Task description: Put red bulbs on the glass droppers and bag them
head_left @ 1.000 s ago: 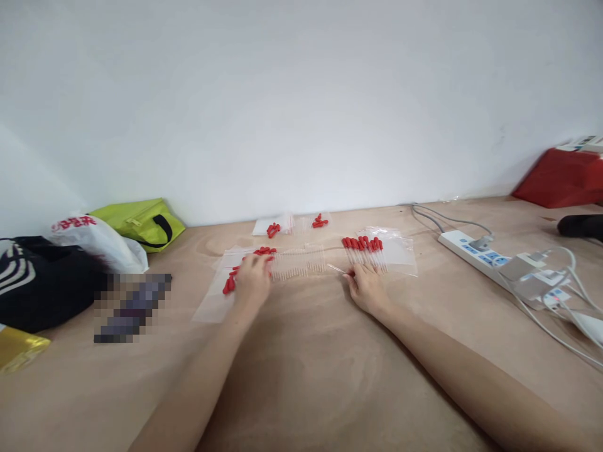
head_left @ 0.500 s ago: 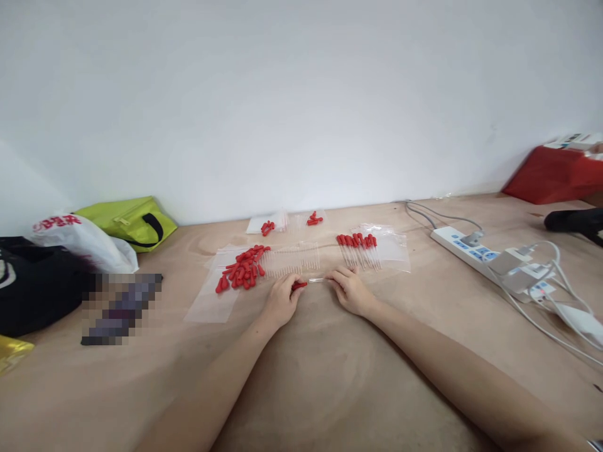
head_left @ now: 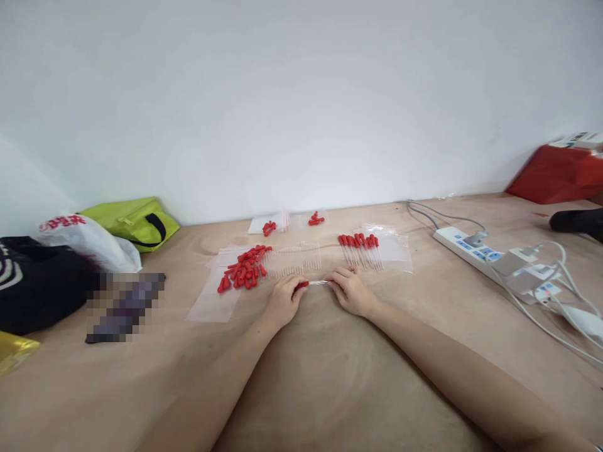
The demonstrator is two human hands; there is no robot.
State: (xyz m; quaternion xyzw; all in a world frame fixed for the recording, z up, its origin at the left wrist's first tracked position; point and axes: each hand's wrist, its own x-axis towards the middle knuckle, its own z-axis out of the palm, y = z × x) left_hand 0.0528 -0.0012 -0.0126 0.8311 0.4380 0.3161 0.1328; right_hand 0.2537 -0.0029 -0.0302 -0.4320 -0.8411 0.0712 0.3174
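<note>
My left hand (head_left: 283,301) is closed on a red rubber dropper bulb (head_left: 302,285), whose open end points right. Between the hands runs a clear thin dropper tube (head_left: 318,282), its left end at the bulb's mouth. The fingers of my right hand (head_left: 349,290) pinch the tube's other end. Left of my left hand lies a pile of loose red bulbs (head_left: 242,270) on a clear plastic bag (head_left: 214,304). A row of bare clear tubes (head_left: 292,259) lies just beyond my hands. Behind my right hand rest several droppers with red bulbs fitted (head_left: 360,248).
Two small groups of bulbs (head_left: 269,228) (head_left: 316,218) lie near the wall on plastic bags. A power strip (head_left: 464,250) with chargers and cables is at right. Bags, including a green one (head_left: 134,221), stand at left; a red bag (head_left: 556,176) is far right.
The bulb and the tube now look in line, with the bulb's end meeting the tube. Both hands keep nearly the same place; the view has shifted slightly.
</note>
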